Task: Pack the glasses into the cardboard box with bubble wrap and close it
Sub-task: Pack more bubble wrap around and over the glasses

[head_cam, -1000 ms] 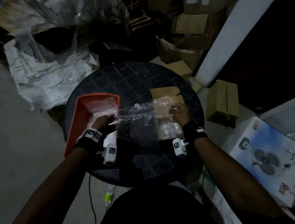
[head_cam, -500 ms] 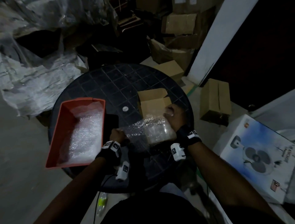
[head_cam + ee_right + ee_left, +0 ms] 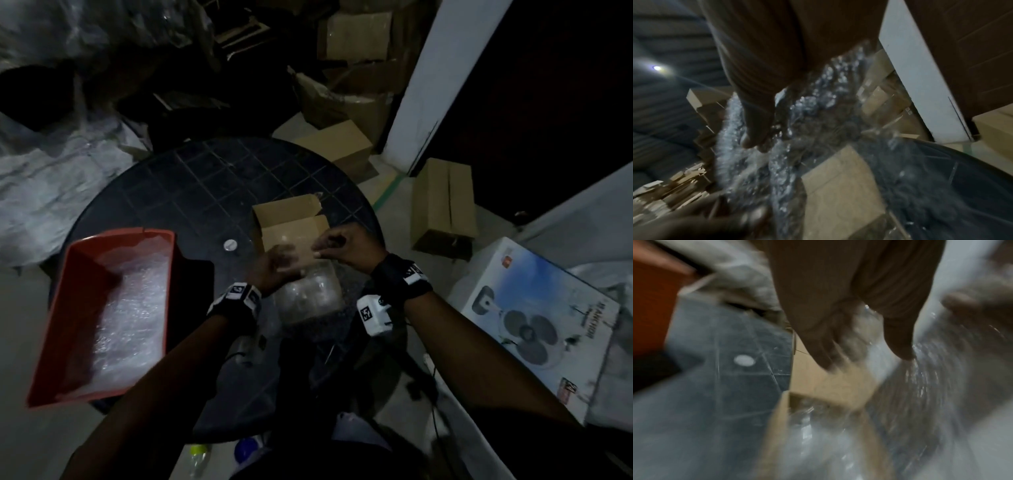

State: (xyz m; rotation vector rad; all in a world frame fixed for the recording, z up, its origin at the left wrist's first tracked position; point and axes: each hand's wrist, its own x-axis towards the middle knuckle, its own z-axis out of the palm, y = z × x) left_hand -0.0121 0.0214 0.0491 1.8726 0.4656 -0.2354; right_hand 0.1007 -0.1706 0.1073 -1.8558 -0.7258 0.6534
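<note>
A small open cardboard box (image 3: 291, 214) sits at the middle of the round dark table (image 3: 205, 181). Just in front of it, a bundle of bubble wrap (image 3: 308, 298) stands against the table. Its contents are too dim to make out. My left hand (image 3: 275, 265) and right hand (image 3: 337, 245) meet over the top of the bundle at the box's near edge. In the blurred left wrist view, my left hand (image 3: 865, 361) has wrap between thumb and fingers above the box (image 3: 830, 386). In the right wrist view, my right hand (image 3: 760, 146) pinches the bubble wrap (image 3: 818, 113) beside the box (image 3: 838, 186).
An orange tray (image 3: 78, 274) lined with more bubble wrap (image 3: 133, 308) overhangs the table's left edge. A small white disc (image 3: 230, 245) lies left of the box. On the floor are a fan carton (image 3: 534, 315) at right, cardboard boxes (image 3: 445, 205) behind, and a bottle (image 3: 198, 459) near my feet.
My left hand has moved right from the tray to meet the right hand. The spread sheet of bubble wrap is now gathered into a bundle at the box.
</note>
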